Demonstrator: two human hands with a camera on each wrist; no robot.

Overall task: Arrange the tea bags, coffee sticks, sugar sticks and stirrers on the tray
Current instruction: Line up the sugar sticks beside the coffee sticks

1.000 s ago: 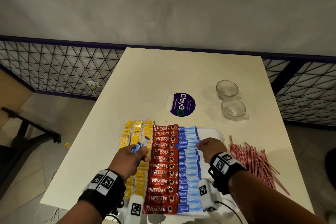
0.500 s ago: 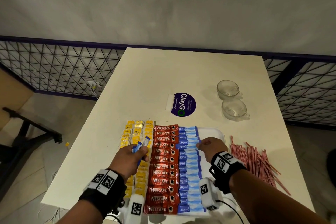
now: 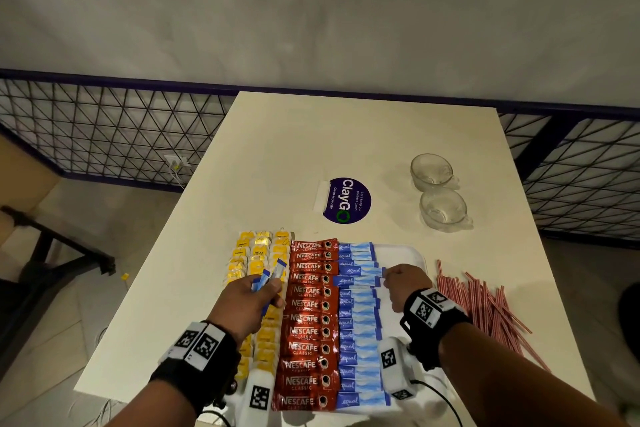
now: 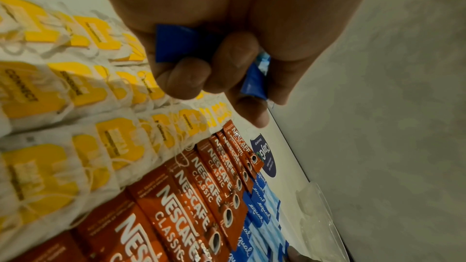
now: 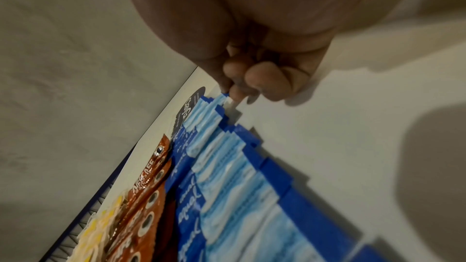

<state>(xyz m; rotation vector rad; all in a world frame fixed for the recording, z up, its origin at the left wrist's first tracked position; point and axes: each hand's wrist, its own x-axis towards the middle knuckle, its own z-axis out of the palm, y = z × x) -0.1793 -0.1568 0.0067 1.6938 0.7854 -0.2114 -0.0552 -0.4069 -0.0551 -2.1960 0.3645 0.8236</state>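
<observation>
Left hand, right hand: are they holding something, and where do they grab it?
The left hand grips a few blue sugar sticks by their lower ends. The right hand pinches the right tip of one sugar stick in the row on the tray.

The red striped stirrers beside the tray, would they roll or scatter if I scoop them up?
The thin red striped stirrers lie loose and crisscrossed on the cream table, so they would likely scatter. They look round, so some would probably roll. They seem light.

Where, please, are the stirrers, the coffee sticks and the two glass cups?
stirrers [image 3: 485, 305], head view, middle of the pile.
coffee sticks [image 3: 310, 319], head view, middle of the red column.
glass cups [image 3: 442, 208], head view, nearer cup's bowl.
</observation>
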